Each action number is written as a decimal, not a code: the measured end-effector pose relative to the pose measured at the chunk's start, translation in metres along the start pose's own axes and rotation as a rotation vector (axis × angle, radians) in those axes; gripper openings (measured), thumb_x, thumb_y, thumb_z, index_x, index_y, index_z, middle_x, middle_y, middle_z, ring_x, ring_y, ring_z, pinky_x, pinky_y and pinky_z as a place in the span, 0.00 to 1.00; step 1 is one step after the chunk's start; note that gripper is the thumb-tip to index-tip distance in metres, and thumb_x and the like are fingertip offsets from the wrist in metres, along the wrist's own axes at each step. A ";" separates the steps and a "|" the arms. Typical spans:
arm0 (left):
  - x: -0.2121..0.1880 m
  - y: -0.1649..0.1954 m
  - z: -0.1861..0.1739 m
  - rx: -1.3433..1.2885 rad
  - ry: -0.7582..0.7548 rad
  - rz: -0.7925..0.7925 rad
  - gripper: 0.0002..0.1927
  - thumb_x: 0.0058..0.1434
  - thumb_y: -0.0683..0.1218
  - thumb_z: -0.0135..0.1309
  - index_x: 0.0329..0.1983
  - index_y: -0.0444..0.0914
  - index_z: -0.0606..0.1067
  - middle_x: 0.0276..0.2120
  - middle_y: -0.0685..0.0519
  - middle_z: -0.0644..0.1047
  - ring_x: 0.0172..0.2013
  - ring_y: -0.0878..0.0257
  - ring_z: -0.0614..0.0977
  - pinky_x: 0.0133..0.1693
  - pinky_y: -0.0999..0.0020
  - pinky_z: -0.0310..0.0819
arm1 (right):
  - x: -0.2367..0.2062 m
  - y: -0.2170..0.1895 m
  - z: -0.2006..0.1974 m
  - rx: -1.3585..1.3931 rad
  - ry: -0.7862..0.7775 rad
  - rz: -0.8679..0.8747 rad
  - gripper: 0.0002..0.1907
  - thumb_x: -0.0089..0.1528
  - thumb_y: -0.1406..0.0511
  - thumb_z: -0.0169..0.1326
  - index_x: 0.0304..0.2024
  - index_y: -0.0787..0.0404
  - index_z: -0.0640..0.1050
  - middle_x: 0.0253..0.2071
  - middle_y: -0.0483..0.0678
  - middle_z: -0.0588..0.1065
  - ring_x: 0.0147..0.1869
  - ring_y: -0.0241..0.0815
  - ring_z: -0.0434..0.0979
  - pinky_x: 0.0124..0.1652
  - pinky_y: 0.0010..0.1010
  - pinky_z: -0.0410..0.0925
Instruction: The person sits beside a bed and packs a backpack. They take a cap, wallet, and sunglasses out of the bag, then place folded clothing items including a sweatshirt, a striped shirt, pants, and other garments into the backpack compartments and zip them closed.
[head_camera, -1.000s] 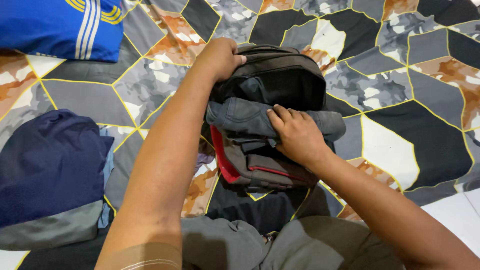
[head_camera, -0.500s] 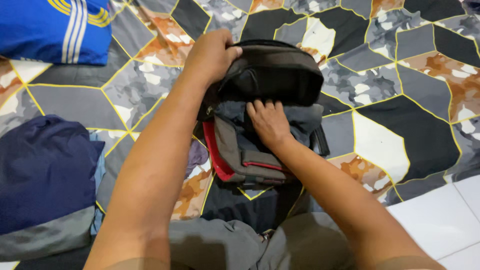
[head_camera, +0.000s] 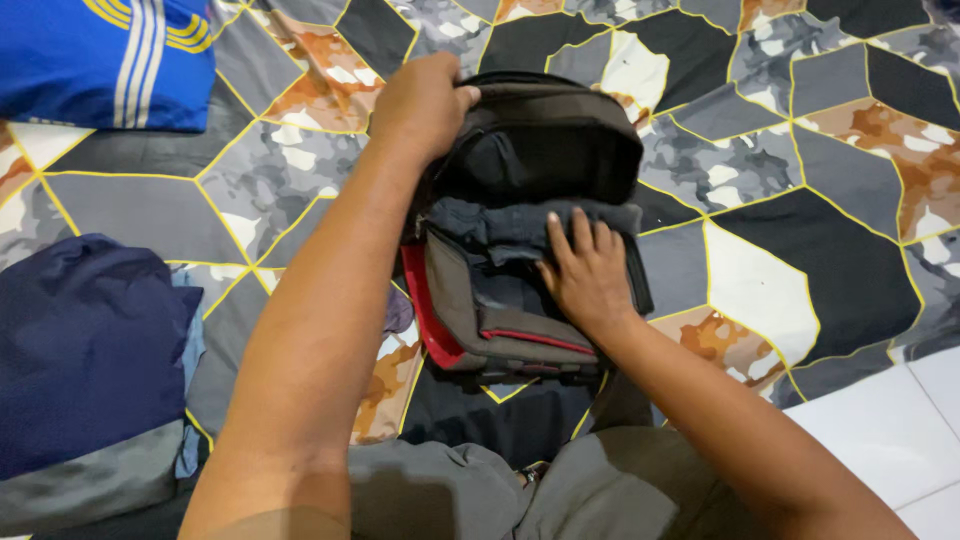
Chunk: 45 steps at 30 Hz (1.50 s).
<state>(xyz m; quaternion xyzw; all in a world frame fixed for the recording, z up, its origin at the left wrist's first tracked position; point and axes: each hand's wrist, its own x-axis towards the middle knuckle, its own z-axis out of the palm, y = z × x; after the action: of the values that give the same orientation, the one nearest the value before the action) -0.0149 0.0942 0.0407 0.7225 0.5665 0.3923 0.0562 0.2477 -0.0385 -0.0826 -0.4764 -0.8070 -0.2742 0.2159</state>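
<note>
- There were no boxes, packets or wrapped packages to see.
- There were no labels or tags that could be made out on anything.
- There were no signs and no screens anywhere.

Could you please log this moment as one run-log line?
left hand: grips backpack top | right hand: presses grey garment into opening | surface: patterned sheet
</note>
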 end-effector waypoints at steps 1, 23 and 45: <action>0.000 0.000 -0.001 -0.015 0.000 -0.002 0.15 0.59 0.53 0.64 0.39 0.37 0.79 0.37 0.41 0.81 0.42 0.41 0.81 0.42 0.49 0.74 | 0.007 0.001 0.006 0.014 -0.045 0.018 0.41 0.56 0.50 0.64 0.67 0.60 0.71 0.65 0.61 0.66 0.61 0.60 0.66 0.58 0.51 0.62; -0.020 0.030 -0.026 -0.157 0.010 0.203 0.15 0.60 0.51 0.64 0.42 0.37 0.77 0.36 0.41 0.80 0.40 0.41 0.81 0.41 0.50 0.73 | 0.069 0.017 0.052 0.122 -0.416 0.079 0.59 0.49 0.43 0.60 0.75 0.61 0.56 0.76 0.63 0.53 0.77 0.64 0.50 0.71 0.57 0.45; -0.030 0.036 -0.021 -0.021 0.074 0.199 0.14 0.65 0.51 0.59 0.45 0.37 0.74 0.41 0.42 0.78 0.46 0.40 0.78 0.44 0.47 0.71 | 0.067 -0.014 0.049 0.244 -0.313 0.104 0.37 0.60 0.48 0.56 0.66 0.61 0.70 0.70 0.62 0.63 0.73 0.62 0.59 0.66 0.61 0.52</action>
<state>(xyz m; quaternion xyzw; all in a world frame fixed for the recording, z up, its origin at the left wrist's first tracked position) -0.0020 0.0479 0.0583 0.7598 0.4893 0.4282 0.0038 0.2009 0.0313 -0.0827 -0.5246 -0.8321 -0.0856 0.1580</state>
